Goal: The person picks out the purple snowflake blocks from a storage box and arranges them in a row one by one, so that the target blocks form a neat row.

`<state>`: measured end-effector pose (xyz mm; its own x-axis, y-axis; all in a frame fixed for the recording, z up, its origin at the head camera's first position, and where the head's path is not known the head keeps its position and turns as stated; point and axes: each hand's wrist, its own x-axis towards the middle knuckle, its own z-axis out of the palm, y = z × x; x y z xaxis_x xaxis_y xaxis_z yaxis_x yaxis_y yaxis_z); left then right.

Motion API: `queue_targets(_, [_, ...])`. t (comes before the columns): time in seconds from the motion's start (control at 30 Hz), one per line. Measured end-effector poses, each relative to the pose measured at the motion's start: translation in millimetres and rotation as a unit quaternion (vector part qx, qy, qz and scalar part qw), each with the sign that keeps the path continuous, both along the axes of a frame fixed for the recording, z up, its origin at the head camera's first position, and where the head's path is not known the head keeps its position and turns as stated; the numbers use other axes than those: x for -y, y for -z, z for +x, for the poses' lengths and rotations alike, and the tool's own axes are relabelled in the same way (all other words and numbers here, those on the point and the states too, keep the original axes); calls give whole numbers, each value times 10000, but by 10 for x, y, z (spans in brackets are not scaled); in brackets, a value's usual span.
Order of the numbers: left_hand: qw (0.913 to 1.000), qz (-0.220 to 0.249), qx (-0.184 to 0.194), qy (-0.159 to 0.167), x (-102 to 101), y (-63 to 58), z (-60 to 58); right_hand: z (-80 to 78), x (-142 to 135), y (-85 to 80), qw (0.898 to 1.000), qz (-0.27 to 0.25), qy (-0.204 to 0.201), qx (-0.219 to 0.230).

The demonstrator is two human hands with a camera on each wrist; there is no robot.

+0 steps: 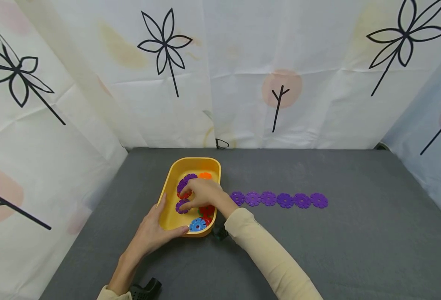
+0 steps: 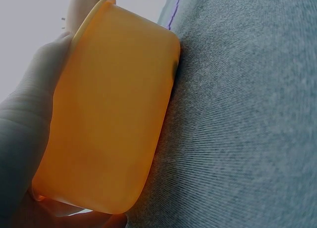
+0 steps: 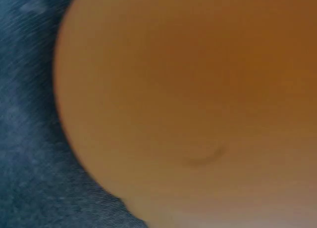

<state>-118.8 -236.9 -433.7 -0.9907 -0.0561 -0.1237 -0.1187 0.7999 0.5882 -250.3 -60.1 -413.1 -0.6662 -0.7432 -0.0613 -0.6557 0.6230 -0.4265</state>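
Note:
A yellow plastic tub (image 1: 170,216) stands on the grey cloth, and my left hand (image 1: 151,233) grips its near left corner. The left thumb lies along the near rim, with the fingers against the left side. In the left wrist view the tub's orange-looking wall (image 2: 111,109) fills the middle. My right hand (image 1: 204,193) reaches over the right rim into the tub, its thumb and forefinger apart. Under the right thumb is a purple snowflake disc (image 1: 181,207); more purple discs (image 1: 188,180) lie beyond the fingers. The right wrist view shows mostly blurred tub wall (image 3: 198,89).
Several purple snowflake discs (image 1: 285,201) form a row to the tub's right. Inside the tub are also a blue disc (image 1: 197,225), an orange disc (image 1: 205,176) and red ones (image 1: 207,211). White printed cloth (image 1: 239,112) hangs behind the grey tabletop (image 1: 355,250).

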Motion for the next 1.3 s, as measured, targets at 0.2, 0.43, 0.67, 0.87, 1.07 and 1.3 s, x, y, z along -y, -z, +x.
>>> queue_targets(0.2, [10000, -29, 20, 30, 3, -12, 4, 58, 35, 49, 9944, 846, -326, -537])
queue_targets(0.43, [10000, -32, 33, 47, 3, -17, 14, 88, 44, 90, 9928, 898, -356, -707])
queue_targets(0.67, [10000, -23, 11, 45, 4, -13, 14, 84, 36, 69, 9941, 846, -378, -565])
queue_targets(0.87, [10000, -26, 52, 48, 9, -17, 7, 68, 43, 64, 9941, 910, -370, -451])
queue_targets(1.07, [10000, -38, 4, 60, 15, -15, -8, 38, 50, 46, 9979, 465, -440, 112])
queue_targets(1.3, [10000, 9, -6, 89, 24, 8, -21, 5, 41, 28, 9977, 103, -530, 412])
